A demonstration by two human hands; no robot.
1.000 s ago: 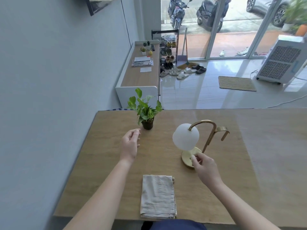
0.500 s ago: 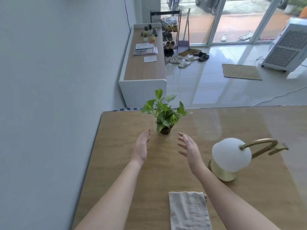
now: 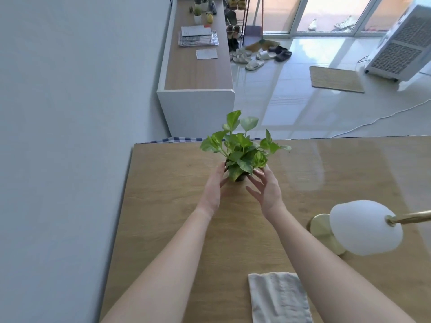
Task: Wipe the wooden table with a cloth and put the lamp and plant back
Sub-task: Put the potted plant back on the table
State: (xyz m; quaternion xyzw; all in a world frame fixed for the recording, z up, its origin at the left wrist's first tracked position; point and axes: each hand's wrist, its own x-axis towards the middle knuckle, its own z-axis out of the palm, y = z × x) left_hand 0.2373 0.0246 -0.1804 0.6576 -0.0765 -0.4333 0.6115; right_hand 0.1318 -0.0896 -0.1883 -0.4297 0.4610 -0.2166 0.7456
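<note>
Currently reaching across a wooden desk point(image 3: 163, 206), glossy with window glare at the right. Flanking the dark pot point(image 3: 240, 177) of a pothos plant point(image 3: 242, 150) standing toward the far edge: left hand point(image 3: 213, 187) with straight fingers along its left side, right hand point(image 3: 265, 190) spread and loose just beside its right; cannot tell contact under the leaves. Nearer, a folded beige cloth point(image 3: 277, 297) at the near edge, a brass globe lamp point(image 3: 363, 227) to its right. Beyond, white floor tiles point(image 3: 279, 96), a wood-topped sideboard point(image 3: 198, 73) along the grey wall point(image 3: 70, 113), slippers point(image 3: 254, 64), a woven doormat point(image 3: 335, 79), an air cooler point(image 3: 401, 50).
</note>
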